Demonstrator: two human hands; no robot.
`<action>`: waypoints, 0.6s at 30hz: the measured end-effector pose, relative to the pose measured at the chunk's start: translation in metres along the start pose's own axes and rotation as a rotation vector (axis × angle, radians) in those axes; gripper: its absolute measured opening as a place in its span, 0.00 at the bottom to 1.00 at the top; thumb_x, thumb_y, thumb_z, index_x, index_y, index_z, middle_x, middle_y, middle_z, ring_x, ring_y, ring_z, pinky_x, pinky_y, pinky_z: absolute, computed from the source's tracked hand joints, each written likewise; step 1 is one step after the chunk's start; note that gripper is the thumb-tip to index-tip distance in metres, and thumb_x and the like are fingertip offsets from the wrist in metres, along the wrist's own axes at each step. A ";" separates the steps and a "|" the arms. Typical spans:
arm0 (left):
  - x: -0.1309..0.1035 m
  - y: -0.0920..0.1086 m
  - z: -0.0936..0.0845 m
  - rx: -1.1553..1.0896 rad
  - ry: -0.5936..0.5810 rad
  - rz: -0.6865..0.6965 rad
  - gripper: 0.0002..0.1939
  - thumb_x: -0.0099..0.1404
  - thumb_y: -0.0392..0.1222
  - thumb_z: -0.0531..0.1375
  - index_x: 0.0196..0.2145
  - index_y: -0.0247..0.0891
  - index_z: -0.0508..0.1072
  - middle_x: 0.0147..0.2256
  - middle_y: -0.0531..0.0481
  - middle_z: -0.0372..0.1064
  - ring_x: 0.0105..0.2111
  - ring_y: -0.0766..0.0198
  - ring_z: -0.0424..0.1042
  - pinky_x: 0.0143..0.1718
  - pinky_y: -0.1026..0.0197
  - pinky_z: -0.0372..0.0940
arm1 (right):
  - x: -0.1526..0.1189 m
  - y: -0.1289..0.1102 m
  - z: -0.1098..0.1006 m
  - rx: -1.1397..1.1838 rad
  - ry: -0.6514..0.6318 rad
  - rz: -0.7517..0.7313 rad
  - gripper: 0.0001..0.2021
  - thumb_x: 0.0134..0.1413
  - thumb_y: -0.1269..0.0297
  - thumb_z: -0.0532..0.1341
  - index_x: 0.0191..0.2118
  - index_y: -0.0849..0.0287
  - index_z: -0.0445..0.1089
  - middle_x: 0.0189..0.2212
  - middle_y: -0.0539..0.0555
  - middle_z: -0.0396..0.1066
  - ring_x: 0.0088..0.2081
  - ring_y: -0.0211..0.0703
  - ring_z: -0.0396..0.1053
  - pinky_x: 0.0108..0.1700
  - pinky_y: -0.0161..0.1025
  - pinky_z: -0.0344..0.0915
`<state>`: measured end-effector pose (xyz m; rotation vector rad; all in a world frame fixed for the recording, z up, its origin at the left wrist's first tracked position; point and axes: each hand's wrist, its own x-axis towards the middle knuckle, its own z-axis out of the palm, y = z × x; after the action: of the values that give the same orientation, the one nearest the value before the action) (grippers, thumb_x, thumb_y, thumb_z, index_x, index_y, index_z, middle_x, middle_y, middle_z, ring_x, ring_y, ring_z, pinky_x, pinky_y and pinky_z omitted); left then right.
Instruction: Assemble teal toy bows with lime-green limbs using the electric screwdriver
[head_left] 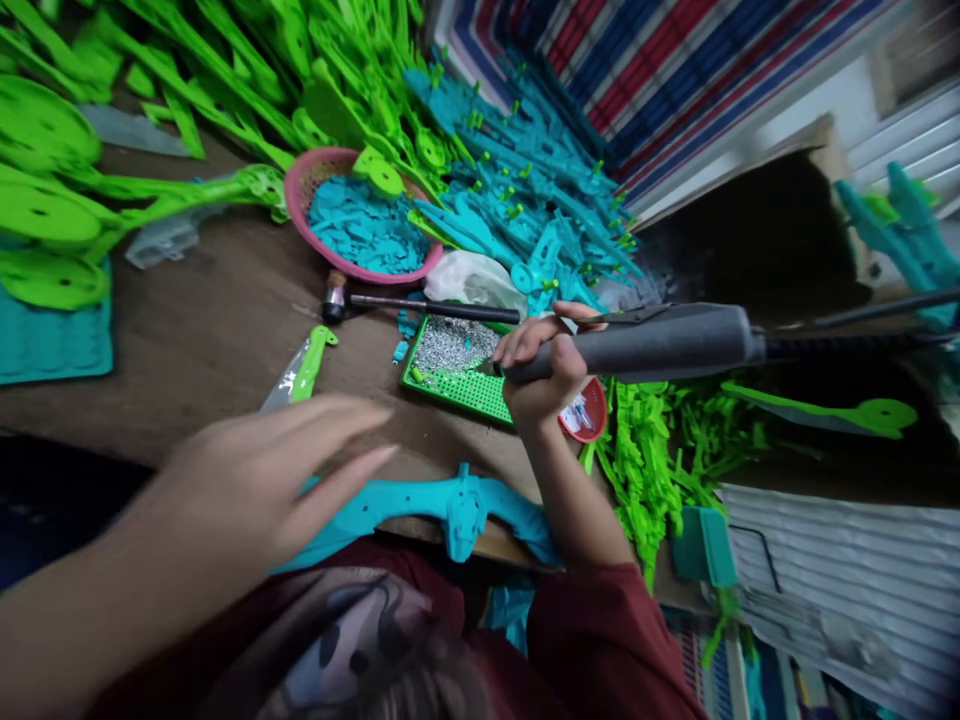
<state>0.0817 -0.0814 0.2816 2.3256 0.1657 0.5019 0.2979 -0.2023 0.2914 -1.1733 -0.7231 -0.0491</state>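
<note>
My right hand (546, 372) is wrapped round a grey electric screwdriver (660, 343) with a black cord; its tip end points left, over a green perforated tray (480, 394) of small metal screws (454, 346). My left hand (255, 480), smeared by motion, reaches in from the left with its fingers stretched out and nothing seen in them. Below its fingertips lies a blue bow-shaped plastic part (461, 510) at the table's near edge, close to my body. The hand covers the part's left end, and I cannot tell whether they touch.
A hammer (435, 306) lies behind the tray, below a pink basket (300, 190) of blue pieces. Green parts (225, 80) and blue parts (517, 170) are heaped at the back. On the right are a small red bowl (597, 420), green pieces (645, 460) and a cardboard box (844, 200).
</note>
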 end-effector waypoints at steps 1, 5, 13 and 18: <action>0.024 0.001 0.013 0.067 -0.023 0.092 0.17 0.74 0.50 0.55 0.53 0.41 0.74 0.52 0.47 0.76 0.51 0.55 0.75 0.53 0.52 0.70 | 0.000 -0.002 0.004 0.010 -0.001 0.003 0.09 0.52 0.55 0.58 0.38 0.49 0.63 0.14 0.39 0.54 0.14 0.35 0.56 0.17 0.34 0.59; 0.113 -0.002 0.068 0.312 -0.264 0.208 0.13 0.71 0.39 0.58 0.50 0.33 0.74 0.48 0.41 0.77 0.48 0.55 0.76 0.44 0.57 0.71 | 0.003 -0.010 0.006 0.048 -0.003 -0.002 0.09 0.53 0.56 0.58 0.39 0.50 0.63 0.14 0.39 0.56 0.14 0.36 0.57 0.18 0.35 0.59; 0.112 -0.025 0.073 0.538 -0.325 0.337 0.15 0.68 0.28 0.52 0.47 0.26 0.77 0.53 0.29 0.73 0.52 0.44 0.73 0.46 0.48 0.70 | 0.003 0.023 -0.028 -0.044 0.168 0.046 0.12 0.53 0.59 0.60 0.43 0.50 0.61 0.16 0.39 0.60 0.16 0.36 0.60 0.22 0.36 0.64; 0.069 -0.031 0.026 0.457 -0.127 0.352 0.23 0.76 0.47 0.47 0.53 0.30 0.75 0.55 0.35 0.73 0.55 0.45 0.71 0.54 0.43 0.68 | -0.010 0.052 -0.035 -0.131 0.133 0.175 0.17 0.53 0.53 0.61 0.46 0.52 0.62 0.16 0.39 0.59 0.17 0.36 0.62 0.23 0.37 0.65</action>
<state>0.1561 -0.0575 0.2642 2.8455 -0.2179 0.5263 0.3275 -0.2143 0.2366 -1.3415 -0.5040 -0.0278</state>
